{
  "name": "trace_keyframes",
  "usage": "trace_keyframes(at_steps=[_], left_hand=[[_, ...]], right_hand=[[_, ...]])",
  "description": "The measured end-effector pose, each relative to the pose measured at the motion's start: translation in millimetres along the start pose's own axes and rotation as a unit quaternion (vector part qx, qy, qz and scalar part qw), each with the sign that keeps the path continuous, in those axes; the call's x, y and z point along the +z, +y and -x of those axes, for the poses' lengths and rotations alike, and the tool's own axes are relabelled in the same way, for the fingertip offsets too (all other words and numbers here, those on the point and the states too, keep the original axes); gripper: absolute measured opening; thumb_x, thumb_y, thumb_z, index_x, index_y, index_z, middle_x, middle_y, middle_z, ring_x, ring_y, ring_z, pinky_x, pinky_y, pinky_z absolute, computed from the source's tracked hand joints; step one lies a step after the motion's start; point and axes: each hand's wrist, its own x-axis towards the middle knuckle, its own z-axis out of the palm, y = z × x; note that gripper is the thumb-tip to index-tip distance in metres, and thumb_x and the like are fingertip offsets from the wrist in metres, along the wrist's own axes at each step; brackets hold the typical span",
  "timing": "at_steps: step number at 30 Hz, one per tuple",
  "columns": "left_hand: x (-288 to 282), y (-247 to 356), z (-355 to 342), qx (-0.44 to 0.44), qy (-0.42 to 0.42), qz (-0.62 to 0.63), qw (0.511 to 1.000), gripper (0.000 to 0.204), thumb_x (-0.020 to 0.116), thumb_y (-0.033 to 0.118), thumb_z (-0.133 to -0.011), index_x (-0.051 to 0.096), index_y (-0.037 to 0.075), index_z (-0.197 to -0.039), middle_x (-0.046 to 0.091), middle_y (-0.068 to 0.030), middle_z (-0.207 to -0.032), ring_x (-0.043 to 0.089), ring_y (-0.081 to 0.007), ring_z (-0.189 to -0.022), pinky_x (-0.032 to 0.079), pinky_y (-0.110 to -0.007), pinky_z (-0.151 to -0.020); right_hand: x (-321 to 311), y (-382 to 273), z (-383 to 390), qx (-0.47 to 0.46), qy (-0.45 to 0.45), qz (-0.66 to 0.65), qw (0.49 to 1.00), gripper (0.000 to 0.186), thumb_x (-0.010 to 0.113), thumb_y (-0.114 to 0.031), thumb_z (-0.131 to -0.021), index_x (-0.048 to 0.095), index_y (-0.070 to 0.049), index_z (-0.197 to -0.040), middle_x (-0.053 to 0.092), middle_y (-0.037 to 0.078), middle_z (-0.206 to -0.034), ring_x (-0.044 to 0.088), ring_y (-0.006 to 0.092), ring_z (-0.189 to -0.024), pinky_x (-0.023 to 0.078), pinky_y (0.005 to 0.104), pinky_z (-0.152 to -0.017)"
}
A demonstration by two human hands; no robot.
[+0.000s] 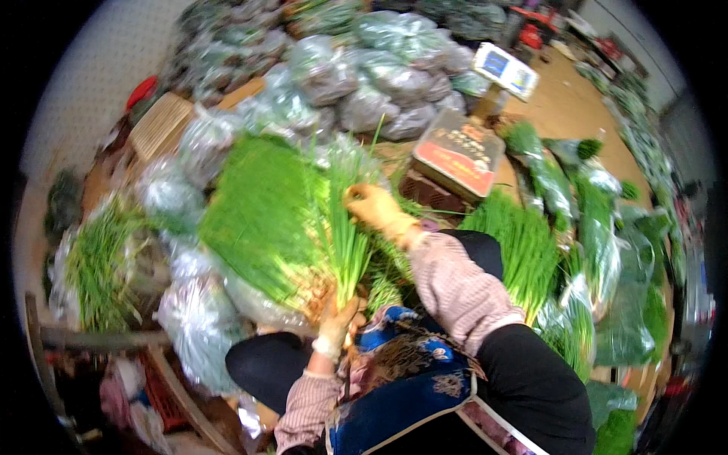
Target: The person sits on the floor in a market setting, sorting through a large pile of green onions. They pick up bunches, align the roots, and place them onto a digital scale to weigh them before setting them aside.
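Note:
In front of me, my gloved left hand (338, 327) grips a small bunch of green onions (345, 235) near its pale root ends, and the leaves point away from me. My right hand (377, 210), in a yellow glove, is beside the upper leaves of that bunch with its fingers curled closed. What is between those fingers, if anything, I cannot make out. A wide, flat pile of green onions (262, 216) lies just left of the bunch, its roots toward me. Loose green trimmings (385, 294) are under and right of the bunch.
A weighing scale (459, 155) with a raised display (506, 70) stands beyond my right hand. Filled plastic bags (326, 72) are heaped behind and at left. More green onions (519, 246) lie at right beside bagged bundles (599, 250). A wooden frame (178, 387) is at lower left.

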Motion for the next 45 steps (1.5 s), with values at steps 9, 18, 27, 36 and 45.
trace_keyframes(at_steps=[9, 18, 27, 36, 45], left_hand=[[21, 1, 5, 0.093, 0.006, -0.007, 0.996, 0.030, 0.056, 0.015, -0.090, 0.048, 0.005, -0.117, 0.062, -0.0050, -0.080, 0.051, -0.0070, -0.047, 0.037, -0.018, -0.035], [28, -3, -9, 0.055, -0.031, 0.015, 0.998, 0.018, 0.057, 0.019, -0.090, 0.049, 0.007, -0.100, 0.057, -0.0017, -0.067, 0.044, -0.0070, -0.038, 0.033, -0.019, -0.032], [44, 1, -14, 0.041, -0.072, -0.019, 0.996, 0.018, 0.055, 0.021, -0.091, 0.048, 0.009, -0.102, 0.060, -0.0016, -0.073, 0.046, -0.0063, -0.043, 0.033, -0.020, -0.034], [56, 26, -1, -0.029, 0.011, 0.065, 0.997, 0.023, 0.054, 0.019, -0.091, 0.048, 0.006, -0.109, 0.062, -0.0045, -0.079, 0.049, -0.0080, -0.046, 0.039, -0.020, -0.038], [11, -1, -11, 0.011, -0.015, 0.120, 0.993, 0.021, 0.057, 0.020, -0.090, 0.050, 0.008, -0.105, 0.064, -0.0074, -0.078, 0.052, -0.0067, -0.046, 0.038, -0.017, -0.036]], right_hand=[[-11, 14, -8, 0.022, 0.020, -0.023, 0.999, 0.023, 0.053, -0.021, -0.078, 0.066, -0.001, -0.079, 0.066, 0.017, -0.076, 0.064, 0.0271, -0.072, 0.050, 0.0383, -0.065], [-22, 8, 36, 0.005, 0.026, -0.409, 0.912, 0.015, 0.060, -0.022, -0.085, 0.057, -0.008, -0.087, 0.065, 0.003, -0.077, 0.058, 0.0081, -0.067, 0.041, 0.0219, -0.056], [-14, 28, 57, -0.021, -0.042, -0.367, 0.929, 0.016, 0.064, -0.020, -0.080, 0.064, -0.005, -0.085, 0.064, 0.002, -0.076, 0.056, 0.0108, -0.064, 0.041, 0.0252, -0.054], [25, 31, 88, -0.163, -0.025, 0.091, 0.982, 0.026, 0.054, -0.015, -0.079, 0.060, -0.007, -0.103, 0.061, 0.016, -0.098, 0.059, 0.0347, -0.090, 0.048, 0.0422, -0.076], [58, 41, 80, -0.143, 0.096, 0.084, 0.981, 0.033, 0.059, -0.034, -0.087, 0.060, -0.001, -0.089, 0.059, 0.022, -0.082, 0.060, 0.0370, -0.079, 0.047, 0.0416, -0.066]])
